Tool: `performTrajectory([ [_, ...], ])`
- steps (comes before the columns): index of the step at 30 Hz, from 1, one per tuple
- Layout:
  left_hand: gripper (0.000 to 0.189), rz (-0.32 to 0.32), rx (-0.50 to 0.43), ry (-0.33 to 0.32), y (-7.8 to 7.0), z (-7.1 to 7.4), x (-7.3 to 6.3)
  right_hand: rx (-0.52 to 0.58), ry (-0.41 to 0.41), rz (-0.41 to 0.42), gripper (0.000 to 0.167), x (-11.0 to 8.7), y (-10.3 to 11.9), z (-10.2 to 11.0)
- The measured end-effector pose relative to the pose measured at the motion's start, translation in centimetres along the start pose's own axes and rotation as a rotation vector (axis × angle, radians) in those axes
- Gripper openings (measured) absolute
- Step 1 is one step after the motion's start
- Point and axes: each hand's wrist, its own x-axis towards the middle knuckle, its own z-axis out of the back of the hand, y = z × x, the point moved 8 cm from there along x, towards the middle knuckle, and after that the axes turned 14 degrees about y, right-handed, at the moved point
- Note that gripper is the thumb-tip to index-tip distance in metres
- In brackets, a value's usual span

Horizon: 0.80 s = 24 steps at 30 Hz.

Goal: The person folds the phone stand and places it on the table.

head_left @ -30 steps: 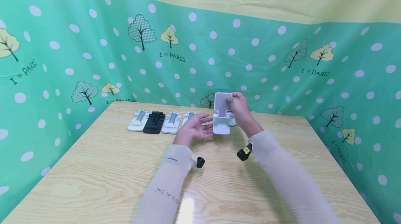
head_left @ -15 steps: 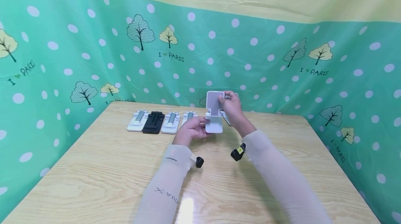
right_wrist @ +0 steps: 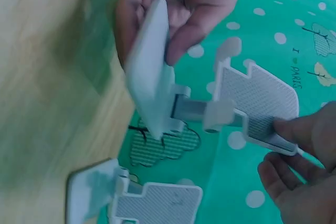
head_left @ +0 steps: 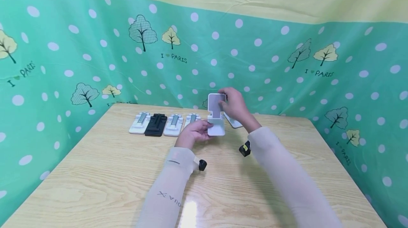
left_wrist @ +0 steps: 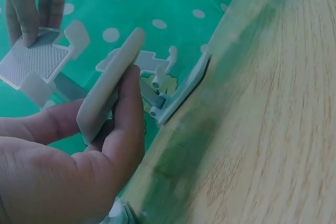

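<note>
An unfolded white phone stand (head_left: 216, 127) is held up over the table between both hands. My left hand (head_left: 194, 132) grips its base plate (left_wrist: 107, 90), thumb and fingers on opposite faces. At the top, my right hand (head_left: 235, 104) pinches the grey-padded back plate (right_wrist: 257, 95) by its edge. The grey arm joining the two plates shows in the right wrist view. Behind the right hand, a second unfolded white phone stand (right_wrist: 89, 192) stands on the table, its upper part hidden in the head view.
Left of the hands, folded phone stands lie in a row: a white one (head_left: 139, 124), a black one (head_left: 156, 125), another white one (head_left: 173, 125), and one partly covered by the left hand. A green dotted curtain (head_left: 204, 57) hangs along the wooden table's (head_left: 127, 171) back edge.
The held phone stand has moved left with my right hand. My left hand, open beside it earlier, now grips the base. More of the second stand's base shows.
</note>
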Motion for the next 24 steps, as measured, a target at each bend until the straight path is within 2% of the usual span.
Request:
performTrajectory([
  [3,0.055,0.003,0.003,-0.009,0.03,0.11,0.07,-0.097,0.042,0.027,0.035,0.25,0.58,0.12],
  [9,0.054,-0.015,0.004,-0.022,-0.18,0.18,-0.04,-0.105,0.070,0.003,0.033,0.50,0.26,0.32],
  [17,0.054,-0.029,0.011,-0.033,-0.54,0.04,-0.38,-0.078,0.045,-0.018,0.032,0.60,-0.15,0.31],
  [24,0.054,-0.015,-0.002,-0.024,-0.41,-0.14,-0.27,-0.121,-0.006,0.028,0.031,0.53,0.00,0.16],
])
